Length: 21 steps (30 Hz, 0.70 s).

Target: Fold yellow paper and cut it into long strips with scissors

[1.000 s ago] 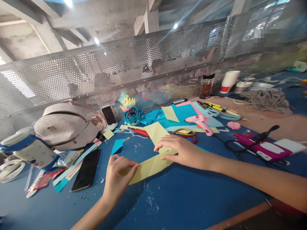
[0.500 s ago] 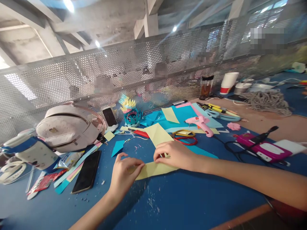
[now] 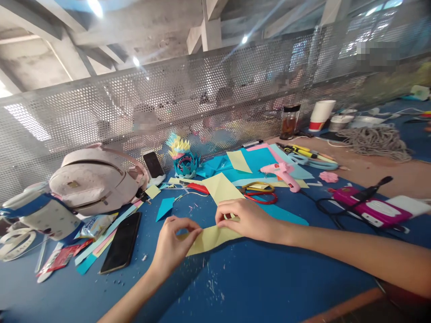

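Observation:
A narrow strip of pale yellow paper (image 3: 212,239) spans the gap between my two hands above the blue table. My left hand (image 3: 175,240) pinches its left end between thumb and fingers. Toward the strip's right end, my right hand (image 3: 247,218) grips the upper edge with curled fingers, and its palm hides that part. Just behind my right hand lies a larger yellow sheet (image 3: 222,188). Scissors (image 3: 259,193) with red and yellow handles rest beyond it, next to a red-handled cutter (image 3: 198,187). A blue paper piece (image 3: 164,208) lies behind my left hand.
A folded-paper pineapple shape (image 3: 185,159) stands near the perforated screen (image 3: 134,116). A pink glue gun (image 3: 283,174) with a black cord lies right of the scissors. On the left are a black phone (image 3: 121,244), a pink backpack (image 3: 90,179) and a patterned cup (image 3: 47,215).
The yellow strip has tilted and bowed slightly between my hands. My left hand has shifted a little left; both hands keep hold of the paper.

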Motion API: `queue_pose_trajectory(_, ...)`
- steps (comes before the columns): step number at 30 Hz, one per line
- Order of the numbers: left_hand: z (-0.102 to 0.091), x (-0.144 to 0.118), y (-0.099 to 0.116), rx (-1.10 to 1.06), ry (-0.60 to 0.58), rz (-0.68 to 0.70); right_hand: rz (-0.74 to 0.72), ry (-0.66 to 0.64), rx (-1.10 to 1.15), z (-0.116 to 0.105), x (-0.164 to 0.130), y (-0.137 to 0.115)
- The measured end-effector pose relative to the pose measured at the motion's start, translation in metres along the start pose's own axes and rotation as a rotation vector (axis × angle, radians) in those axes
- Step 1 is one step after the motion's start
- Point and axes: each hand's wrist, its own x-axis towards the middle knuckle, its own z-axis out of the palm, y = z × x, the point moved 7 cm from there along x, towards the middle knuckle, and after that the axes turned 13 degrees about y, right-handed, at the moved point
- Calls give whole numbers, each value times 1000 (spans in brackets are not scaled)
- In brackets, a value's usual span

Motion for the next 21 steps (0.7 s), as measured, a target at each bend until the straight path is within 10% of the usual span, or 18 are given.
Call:
queue_pose_trajectory(13,-63,-29,-57,67,123,-141,151,22,8,-29,-16,33)
queue_pose_trajectory(21,-7,-15,1,54,-273,65,65,-38,-38,-15,-9,12)
